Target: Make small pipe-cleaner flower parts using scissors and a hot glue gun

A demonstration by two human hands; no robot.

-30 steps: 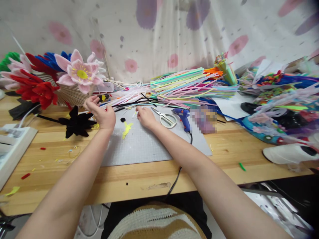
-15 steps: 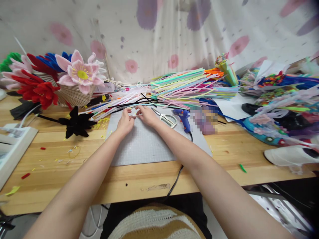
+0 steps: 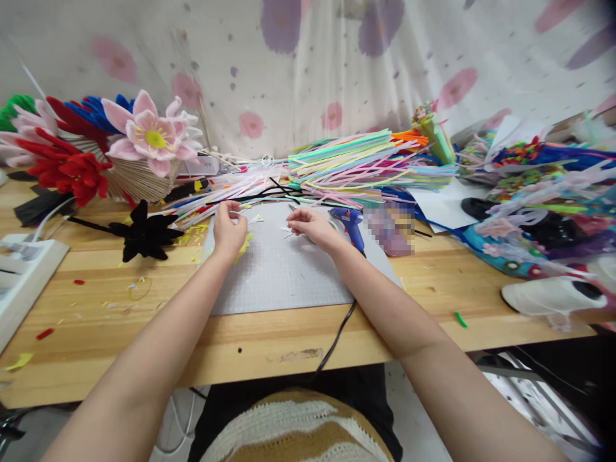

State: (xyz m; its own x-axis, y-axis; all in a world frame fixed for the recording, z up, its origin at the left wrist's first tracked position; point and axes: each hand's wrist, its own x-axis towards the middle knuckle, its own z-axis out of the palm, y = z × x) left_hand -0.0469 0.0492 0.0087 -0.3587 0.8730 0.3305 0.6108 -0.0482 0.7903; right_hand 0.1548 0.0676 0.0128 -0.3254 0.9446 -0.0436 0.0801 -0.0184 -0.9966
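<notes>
Ragged yellow piece [image 3: 244,247] by left hand [image 3: 230,231], thin white bit [image 3: 287,233] by right hand [image 3: 310,226] (fingers' hold unclear, both).

2 hands [image 3: 228,232] show — with 1 mat [image 3: 283,279], 1 glue gun [image 3: 355,223].

Yellow piece [image 3: 244,249], grey gridded mat [image 3: 283,282], blue glue gun [image 3: 353,226]
</notes>
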